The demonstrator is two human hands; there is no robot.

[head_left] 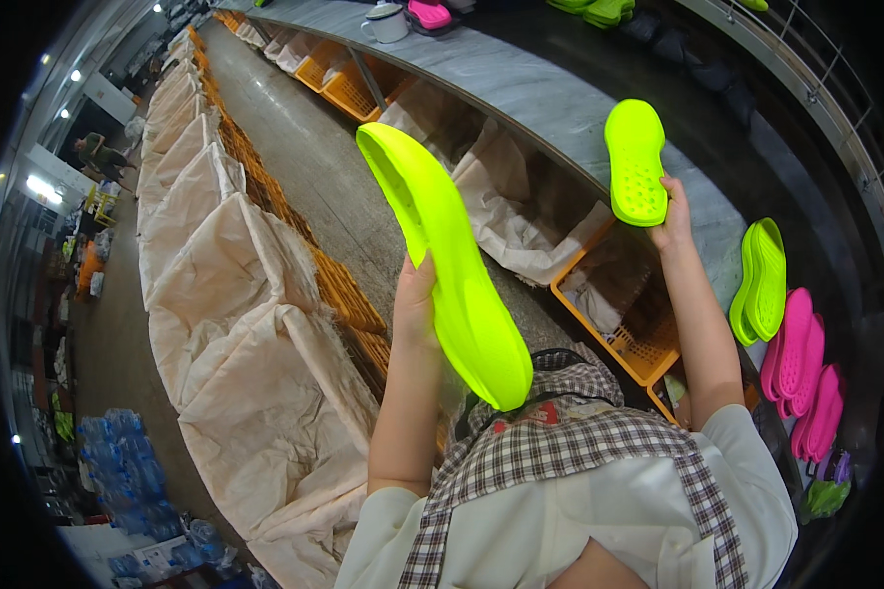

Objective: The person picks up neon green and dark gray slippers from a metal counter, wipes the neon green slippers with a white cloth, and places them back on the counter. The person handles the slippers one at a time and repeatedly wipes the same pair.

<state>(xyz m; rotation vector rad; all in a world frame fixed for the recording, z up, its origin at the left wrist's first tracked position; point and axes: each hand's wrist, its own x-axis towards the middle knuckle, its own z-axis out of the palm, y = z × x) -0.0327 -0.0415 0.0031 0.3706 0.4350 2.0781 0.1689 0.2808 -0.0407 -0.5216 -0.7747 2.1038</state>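
left hand (414, 294) grips neon clog (452, 265) | right hand (674, 218) grips second clog (635, 162) | orange crate (627, 334) holds sacking

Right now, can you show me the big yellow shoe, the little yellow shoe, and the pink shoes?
Big yellow shoe (457, 275), head view, middle of its side.
Little yellow shoe (635, 162), head view, middle of its sole.
Pink shoes (794, 348), head view, middle of one shoe.

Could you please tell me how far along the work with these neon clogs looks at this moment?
Set down already: green clogs and pink clogs stand on the bench. In hand: the left hand holds one neon clog, the right hand another. Left: both clogs are not yet put down.
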